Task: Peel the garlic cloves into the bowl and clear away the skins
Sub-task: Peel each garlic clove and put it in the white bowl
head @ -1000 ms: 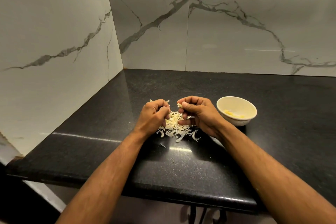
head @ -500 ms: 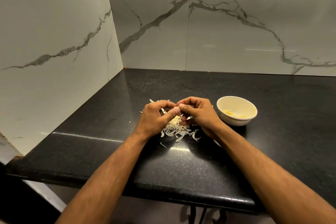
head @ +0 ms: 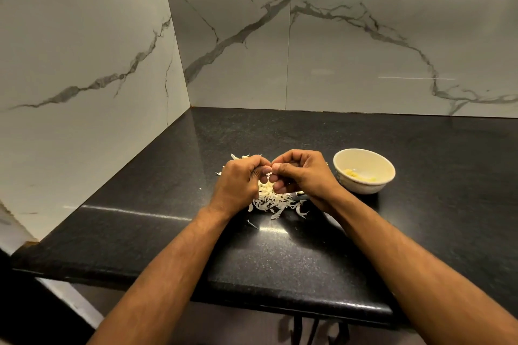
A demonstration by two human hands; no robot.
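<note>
Left hand (head: 240, 182): we curl fingers, thumb tip meeting the right's; anything pinched hidden.
Right hand (head: 301, 173): same, curled.
Clove axis: we can't tell.
Pale papery garlic skins (head: 276, 200): heaped beneath.
Cream round ceramic bowl (head: 364, 171): right, apart.

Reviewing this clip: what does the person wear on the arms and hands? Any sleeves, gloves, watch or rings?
Nothing shows. Both forearms are bare up to the bottom edge of the picture, with no sleeves. The left hand and right hand are ungloved. No watch or band at either wrist, and no ring on the fingers that show.
</note>
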